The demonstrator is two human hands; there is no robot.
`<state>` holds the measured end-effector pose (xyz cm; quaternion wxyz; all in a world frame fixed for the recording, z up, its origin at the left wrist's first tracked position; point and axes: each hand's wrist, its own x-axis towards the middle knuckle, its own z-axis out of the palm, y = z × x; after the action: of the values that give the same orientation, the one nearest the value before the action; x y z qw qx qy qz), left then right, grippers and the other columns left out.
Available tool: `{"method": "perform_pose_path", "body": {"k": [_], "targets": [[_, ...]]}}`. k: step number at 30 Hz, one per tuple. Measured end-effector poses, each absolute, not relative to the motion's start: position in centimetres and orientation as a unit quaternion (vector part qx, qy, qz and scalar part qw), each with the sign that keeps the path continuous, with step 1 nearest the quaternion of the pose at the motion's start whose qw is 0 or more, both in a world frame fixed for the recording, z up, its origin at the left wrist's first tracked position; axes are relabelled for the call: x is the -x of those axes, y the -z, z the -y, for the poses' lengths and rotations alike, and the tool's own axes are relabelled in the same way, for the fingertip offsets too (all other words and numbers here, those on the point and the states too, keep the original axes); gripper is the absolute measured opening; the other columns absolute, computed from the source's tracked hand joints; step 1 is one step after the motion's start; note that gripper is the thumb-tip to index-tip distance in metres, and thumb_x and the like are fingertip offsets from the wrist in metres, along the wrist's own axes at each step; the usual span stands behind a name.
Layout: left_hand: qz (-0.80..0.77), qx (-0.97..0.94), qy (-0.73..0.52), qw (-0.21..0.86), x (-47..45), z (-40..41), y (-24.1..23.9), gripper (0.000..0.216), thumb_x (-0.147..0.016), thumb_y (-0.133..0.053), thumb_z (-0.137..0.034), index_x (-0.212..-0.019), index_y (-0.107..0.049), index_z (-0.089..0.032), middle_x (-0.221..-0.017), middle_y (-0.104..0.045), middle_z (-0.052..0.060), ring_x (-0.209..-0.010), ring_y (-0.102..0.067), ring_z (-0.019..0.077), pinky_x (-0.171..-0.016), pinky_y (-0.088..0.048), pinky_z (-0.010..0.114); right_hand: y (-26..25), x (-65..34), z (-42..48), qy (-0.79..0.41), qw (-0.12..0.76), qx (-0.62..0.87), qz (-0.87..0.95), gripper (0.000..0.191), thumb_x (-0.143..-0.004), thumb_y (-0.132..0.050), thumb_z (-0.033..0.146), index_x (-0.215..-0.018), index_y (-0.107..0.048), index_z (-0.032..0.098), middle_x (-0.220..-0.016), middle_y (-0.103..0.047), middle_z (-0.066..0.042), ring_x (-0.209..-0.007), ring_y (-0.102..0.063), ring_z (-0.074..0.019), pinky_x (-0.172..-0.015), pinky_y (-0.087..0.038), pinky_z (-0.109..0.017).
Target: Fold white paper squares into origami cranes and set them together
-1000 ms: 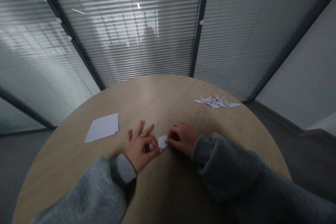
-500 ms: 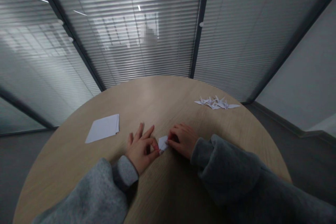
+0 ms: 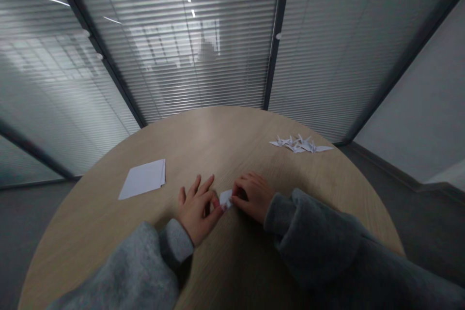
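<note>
A small folded piece of white paper [image 3: 225, 198] lies on the round wooden table [image 3: 225, 140] between my two hands. My left hand [image 3: 198, 208] pinches its left edge with thumb and forefinger, the other fingers raised and spread. My right hand [image 3: 252, 194] is curled, its fingertips pressing down on the paper's right side. Both wrists are in grey sleeves.
A stack of white square sheets [image 3: 143, 179] lies to the left. Several finished white paper cranes [image 3: 301, 144] are grouped at the far right of the table. Glass walls with blinds [image 3: 203, 38] stand behind the table; the floor drops away past the table's rim.
Both hands stay on the small paper; they have shifted slightly with the view, and my left fingers have closed in a little on the paper.
</note>
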<state>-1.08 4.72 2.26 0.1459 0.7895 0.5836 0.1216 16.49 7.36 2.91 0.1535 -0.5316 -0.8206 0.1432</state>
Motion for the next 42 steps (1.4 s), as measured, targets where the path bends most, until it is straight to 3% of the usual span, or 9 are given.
{"method": "perform_pose_path", "body": {"k": [17,28,42], "targets": [[-0.594,-0.778,-0.14,0.149,0.9,-4.7,-2.6,0.001,-0.076,-0.059,-0.023,-0.078,-0.06,-0.023,-0.146,-0.037,0.002,-0.137,-0.018,0.0333,-0.1,-0.014,0.068,-3.0,-16.3,-7.0,-0.129,0.146,0.531,0.825,0.007,-0.078,-0.061,0.023,-0.077,-0.06,0.016,-0.084,-0.06,-0.005,-0.085,-0.051,-0.0208,-0.077,-0.034,-0.033],[-0.6,-0.768,-0.128,0.183,0.8,-4.9,-3.0,0.011,-0.077,-0.062,-0.024,-0.082,-0.07,-0.029,-0.146,-0.035,0.0,-0.138,-0.008,0.0362,-0.102,-0.007,0.067,-2.9,-16.6,-7.4,-0.167,0.164,0.521,0.821,0.006,-0.077,-0.063,0.02,-0.077,-0.063,0.015,-0.079,-0.059,-0.004,-0.08,-0.051,-0.0179,-0.074,-0.035,-0.031],[-0.602,-0.765,-0.126,0.188,0.9,-4.8,-3.3,0.011,-0.077,-0.063,-0.025,-0.082,-0.071,-0.029,-0.146,-0.035,0.0,-0.138,-0.005,0.0375,-0.102,-0.009,0.067,-3.5,-17.0,-7.7,-0.191,0.143,0.501,0.832,0.005,-0.075,-0.063,0.015,-0.078,-0.066,0.014,-0.078,-0.058,-0.005,-0.08,-0.052,-0.0186,-0.073,-0.037,-0.03]]}}
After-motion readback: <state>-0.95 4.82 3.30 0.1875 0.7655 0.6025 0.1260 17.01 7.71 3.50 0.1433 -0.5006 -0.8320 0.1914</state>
